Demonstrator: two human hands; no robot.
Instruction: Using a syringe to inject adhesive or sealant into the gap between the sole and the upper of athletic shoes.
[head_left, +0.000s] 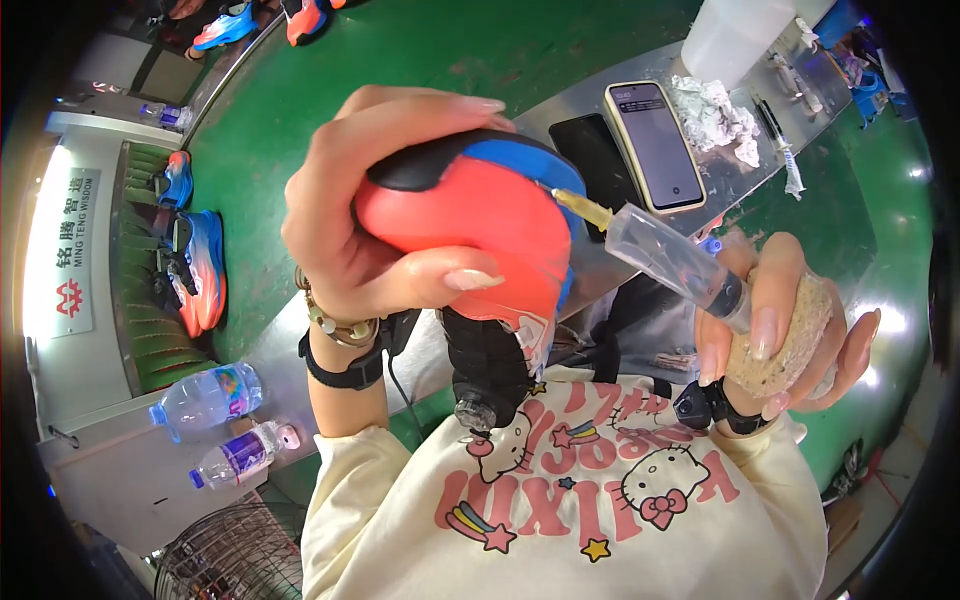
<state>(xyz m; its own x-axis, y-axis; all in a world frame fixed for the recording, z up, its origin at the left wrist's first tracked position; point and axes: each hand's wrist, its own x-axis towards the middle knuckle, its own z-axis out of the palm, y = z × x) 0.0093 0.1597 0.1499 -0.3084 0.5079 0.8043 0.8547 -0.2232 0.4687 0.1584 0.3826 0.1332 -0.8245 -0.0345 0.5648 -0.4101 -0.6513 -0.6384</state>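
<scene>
Shoe [475,220] sits grasped in widely curled left fingers [425,280], right fingers [775,300] clasping a syringe [660,250] and pad [783,350].

Left hand [325,205] cupped in a grip, thumb [425,280] extended, right hand [775,300] pinching, fingers [774,292] bent.

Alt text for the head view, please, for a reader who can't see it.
A person's left hand grips a coral, blue and black shoe while their right hand holds a clear syringe, its yellow tip pointed at the shoe, plus a beige wad. A phone lies beyond; two plastic bottles are at lower left.
</scene>
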